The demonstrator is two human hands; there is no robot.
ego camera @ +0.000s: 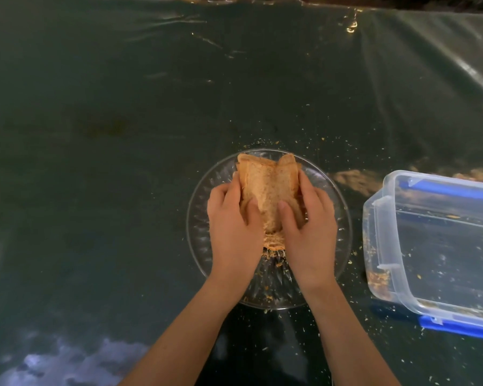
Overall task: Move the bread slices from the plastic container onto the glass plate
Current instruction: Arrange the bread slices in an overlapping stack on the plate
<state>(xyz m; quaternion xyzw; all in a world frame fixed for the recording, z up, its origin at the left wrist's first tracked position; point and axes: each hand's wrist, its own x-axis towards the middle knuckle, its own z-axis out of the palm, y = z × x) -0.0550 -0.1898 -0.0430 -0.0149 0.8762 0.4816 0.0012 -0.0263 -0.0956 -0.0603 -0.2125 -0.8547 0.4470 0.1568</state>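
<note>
On crumb-strewn dark table [123,135], over glass plate [198,218]: both hands' fingers [310,196] clamped on bread slices [265,185].

Dark glossy plastic sheet over table [123,112]: smooth, wrinkled near far edge, reflective glare patches. Round clear glass plate [200,227]: shiny, ribbed cut pattern radiating across rim. Tan bread slices [265,185]: matt, porous, rough crumb face, darker crust edges, crumbly at near end. Clear rectangular plastic container [430,246]: smooth, translucent, slightly cloudy walls, crumb residue stuck inside left wall. Blue plastic lid [457,328] beneath container: opaque, smooth, glossy. Pale dry crumbs [329,321] scattered over sheet.
</note>
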